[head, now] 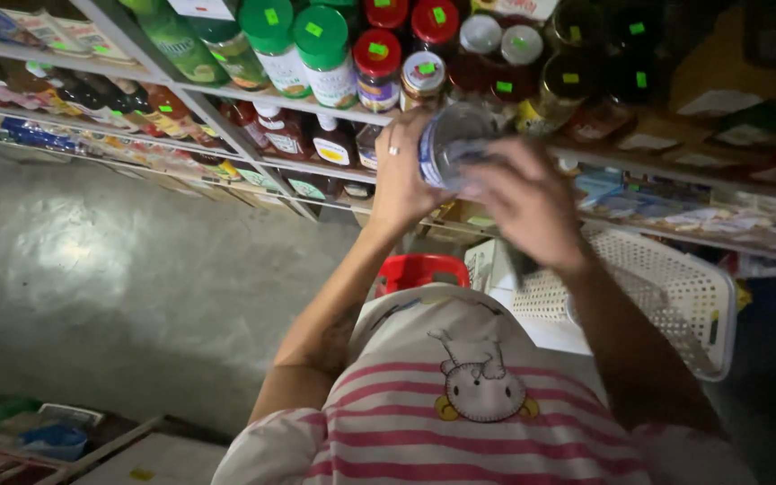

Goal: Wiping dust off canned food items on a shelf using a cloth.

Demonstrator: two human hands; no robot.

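Observation:
A clear jar [454, 144] with a blue-and-white label is held up in front of the shelves. My left hand [399, 175], with a ring on one finger, grips its side. My right hand [529, 202] lies over the jar's other side, blurred by motion. Both hands are just below a shelf [226, 94] that carries jars with green, red and white lids, each lid marked with a small green sticker. My striped pink-and-white shirt [460, 422] with a cartoon animal on it fills the bottom of the view.
A white perforated plastic basket [675, 287] stands below my right arm. A red stool or bucket [419, 269] shows beneath my left forearm. Lower shelves hold bottles and packets. Grey concrete floor [92, 269] spreads to the left, with boxes at the bottom left.

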